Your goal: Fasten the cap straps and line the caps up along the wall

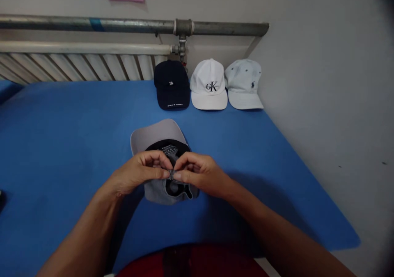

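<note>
A grey baseball cap [172,197] lies upside down on the blue table, its brim [156,131] pointing away from me and its dark inside showing. At its near edge, above the back opening, my left hand [144,170] pinches the cap's back strap [171,174] between thumb and fingers. My right hand [198,170] pinches the same strap just to the right, thumb tips almost meeting. The fingers partly hide the strap and its fastening.
Along the table's far edge stand a dark navy cap [171,86], a white cap [209,84] and a pale cap [244,84]. Behind the blue table [76,145] are a radiator [76,65] and a metal pipe [132,25]. A wall [323,104] borders the right side.
</note>
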Demonstrator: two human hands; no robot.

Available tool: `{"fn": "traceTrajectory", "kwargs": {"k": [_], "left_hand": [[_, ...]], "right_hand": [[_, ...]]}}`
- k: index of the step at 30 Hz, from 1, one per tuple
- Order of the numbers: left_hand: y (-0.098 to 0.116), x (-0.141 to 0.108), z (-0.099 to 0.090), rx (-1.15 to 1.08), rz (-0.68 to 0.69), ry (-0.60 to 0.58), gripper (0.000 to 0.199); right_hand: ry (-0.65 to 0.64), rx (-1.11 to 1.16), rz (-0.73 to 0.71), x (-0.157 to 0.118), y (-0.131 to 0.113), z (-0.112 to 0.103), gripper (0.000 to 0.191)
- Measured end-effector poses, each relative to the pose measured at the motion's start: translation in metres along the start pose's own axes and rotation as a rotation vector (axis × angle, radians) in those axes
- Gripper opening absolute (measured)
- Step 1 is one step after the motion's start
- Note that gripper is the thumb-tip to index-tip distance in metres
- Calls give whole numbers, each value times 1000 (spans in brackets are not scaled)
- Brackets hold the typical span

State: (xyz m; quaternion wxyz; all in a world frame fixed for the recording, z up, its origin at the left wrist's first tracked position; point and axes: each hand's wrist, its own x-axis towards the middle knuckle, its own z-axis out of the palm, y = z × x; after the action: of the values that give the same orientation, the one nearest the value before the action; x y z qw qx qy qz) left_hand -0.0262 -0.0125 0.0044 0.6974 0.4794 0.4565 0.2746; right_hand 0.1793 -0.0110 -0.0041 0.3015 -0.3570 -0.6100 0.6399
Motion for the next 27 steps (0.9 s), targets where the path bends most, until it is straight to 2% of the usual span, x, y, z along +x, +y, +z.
{"fn": "traceTrajectory", "kwargs": {"k": [4, 9, 15, 22, 27], "left_hand": [[-1, 1, 0, -42, -5, 45, 14], [1, 3, 2, -89, -16, 35, 18], [0, 4, 5, -87, -19, 65, 19], [0, 4, 8, -97, 16, 100, 20], [1, 0, 5, 117, 81, 83, 15]], "right_hand": [[47, -292, -207, -2, -2, 0, 24], [83, -528, -348, -4, -1, 6, 19], [132, -577, -389, -3, 4, 13, 16], [231, -518, -468, 1, 12, 17, 16], [273, -559, -514, 2, 14, 14, 16]]}}
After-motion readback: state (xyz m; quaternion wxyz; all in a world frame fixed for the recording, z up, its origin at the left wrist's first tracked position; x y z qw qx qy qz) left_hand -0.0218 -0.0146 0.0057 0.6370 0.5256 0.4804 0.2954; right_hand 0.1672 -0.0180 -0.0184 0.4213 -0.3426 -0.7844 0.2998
